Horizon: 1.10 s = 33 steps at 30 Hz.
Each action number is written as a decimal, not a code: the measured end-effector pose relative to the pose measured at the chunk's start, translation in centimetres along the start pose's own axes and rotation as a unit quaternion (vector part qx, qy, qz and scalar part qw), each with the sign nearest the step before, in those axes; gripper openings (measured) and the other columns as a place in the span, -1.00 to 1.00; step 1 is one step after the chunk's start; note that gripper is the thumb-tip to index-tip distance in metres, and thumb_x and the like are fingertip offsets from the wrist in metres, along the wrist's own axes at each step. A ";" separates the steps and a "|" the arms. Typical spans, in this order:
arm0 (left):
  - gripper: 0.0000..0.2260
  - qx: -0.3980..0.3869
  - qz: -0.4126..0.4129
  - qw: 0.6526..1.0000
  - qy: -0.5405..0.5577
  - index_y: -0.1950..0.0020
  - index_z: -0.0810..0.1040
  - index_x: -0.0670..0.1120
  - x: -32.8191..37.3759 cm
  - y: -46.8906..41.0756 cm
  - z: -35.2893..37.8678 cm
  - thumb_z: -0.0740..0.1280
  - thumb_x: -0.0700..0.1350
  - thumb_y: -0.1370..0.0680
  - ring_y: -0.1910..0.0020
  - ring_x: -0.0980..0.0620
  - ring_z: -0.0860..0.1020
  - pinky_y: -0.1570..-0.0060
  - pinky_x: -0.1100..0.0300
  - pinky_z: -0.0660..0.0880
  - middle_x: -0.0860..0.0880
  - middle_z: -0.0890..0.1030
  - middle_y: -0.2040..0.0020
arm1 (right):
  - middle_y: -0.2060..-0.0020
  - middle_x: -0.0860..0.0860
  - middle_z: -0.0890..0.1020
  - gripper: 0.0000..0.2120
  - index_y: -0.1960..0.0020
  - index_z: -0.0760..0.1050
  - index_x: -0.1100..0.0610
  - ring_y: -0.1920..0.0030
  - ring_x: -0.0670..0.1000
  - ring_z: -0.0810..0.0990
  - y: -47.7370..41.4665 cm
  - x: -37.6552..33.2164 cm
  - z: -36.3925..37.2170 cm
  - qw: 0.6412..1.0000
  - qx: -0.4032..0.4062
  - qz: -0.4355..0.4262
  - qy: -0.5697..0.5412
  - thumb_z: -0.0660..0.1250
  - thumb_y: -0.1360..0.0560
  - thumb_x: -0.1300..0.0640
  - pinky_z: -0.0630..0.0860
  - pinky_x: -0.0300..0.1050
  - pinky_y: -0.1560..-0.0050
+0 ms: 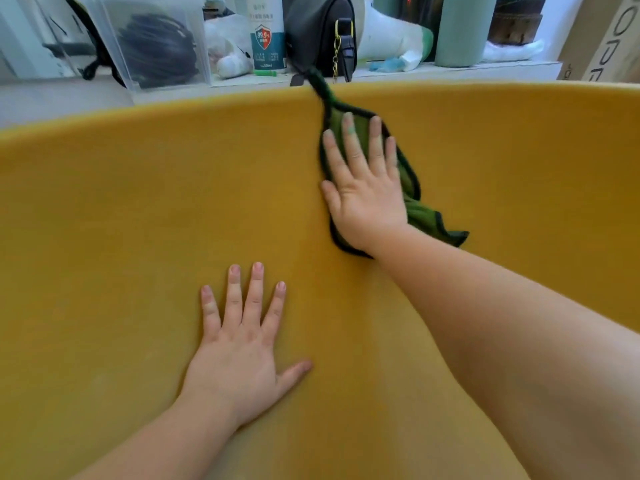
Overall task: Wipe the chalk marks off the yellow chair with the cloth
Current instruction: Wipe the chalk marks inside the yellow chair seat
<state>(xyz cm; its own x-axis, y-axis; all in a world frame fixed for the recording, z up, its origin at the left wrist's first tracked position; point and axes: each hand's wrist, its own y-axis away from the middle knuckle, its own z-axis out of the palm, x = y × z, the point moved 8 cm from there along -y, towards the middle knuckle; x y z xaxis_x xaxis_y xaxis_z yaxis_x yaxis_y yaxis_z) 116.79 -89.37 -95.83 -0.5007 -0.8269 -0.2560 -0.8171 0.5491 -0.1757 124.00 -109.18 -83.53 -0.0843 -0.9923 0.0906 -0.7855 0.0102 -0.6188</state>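
Pressing the cloth (424,220) flat against the yellow chair (138,202), the right hand (363,188) lies open with straight, slightly spread fingers. It sits on the inner face of the backrest, right of centre and just below the far rim. The cloth is green with dark edging. One corner trails up over the rim and another hangs free to the right of the wrist. The left hand (242,348) is also open, palm down and fingers splayed on the near seat surface, holding nothing and apparently bracing.

Assessment of the step in hand: wiping is under way on the backrest.
- Pressure should go through the whole palm, so the cloth moves with the hand rather than sliding out from under it.
- The loose corners would be better folded in, since they may drag chalk dust across the fabric.
- Overlapping strokes in one direction would probably lift more than scrubbing on this napped upholstery.
- The left hand should stay planted to steady the chair.

Limits of observation:
- No chalk mark can be made out with certainty. Faint pale patches at the near left of the seat may be residue or only light.
- Upholstery beneath the cloth and both forearms is hidden.
- The chair's sides and base are cut off, so progress cannot be judged.
- A bottle (266,32) and a black bag (318,32) stand on the far counter (450,72).
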 end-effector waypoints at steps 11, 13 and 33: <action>-0.04 -0.014 0.005 1.000 -0.004 -0.57 -0.30 -0.04 0.1 0.1 0.1 -0.18 0.57 -0.40 -0.49 -0.34 -0.43 -0.40 -0.43 -0.23 -0.25 -0.41 -0.54 | -0.66 0.05 -0.18 -0.38 -0.66 -0.19 -0.11 -0.64 0.20 -0.25 3.9 9.4 0.8 0.997 -0.030 0.052 0.051 -0.05 -0.68 -0.23 -0.26 0.24 -0.59; -0.05 -0.010 0.002 1.000 0.001 -0.57 -0.31 -0.04 0.1 0.1 0.0 -0.19 0.56 -0.40 -0.48 -0.34 -0.44 -0.39 -0.43 -0.23 -0.26 -0.42 -0.53 | -0.66 0.09 -0.20 -0.36 -0.66 -0.20 -0.08 -0.63 0.24 -0.25 4.5 13.0 -0.1 0.989 -0.033 0.135 0.057 -0.06 -0.68 -0.24 -0.23 0.31 -0.58; -0.03 -0.022 0.008 1.000 0.001 -0.61 -0.19 -0.06 0.1 0.2 0.0 -0.14 0.55 -0.41 -0.52 -0.35 -0.35 -0.40 -0.42 -0.20 -0.17 -0.34 -0.58 | -0.66 -0.01 -0.16 -0.38 -0.65 -0.16 -0.16 -0.64 0.16 -0.26 8.5 8.9 2.6 0.993 -0.078 0.082 0.046 -0.05 -0.67 -0.28 -0.22 0.25 -0.60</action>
<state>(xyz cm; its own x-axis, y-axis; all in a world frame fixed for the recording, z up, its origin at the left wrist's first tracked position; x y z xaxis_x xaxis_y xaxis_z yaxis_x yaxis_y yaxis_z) 116.59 -89.37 -95.85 -0.5149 -0.8177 -0.2573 -0.8203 0.5572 -0.1289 118.14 -118.25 -90.01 -0.2694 -0.9602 0.0735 -0.8408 0.1973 -0.5041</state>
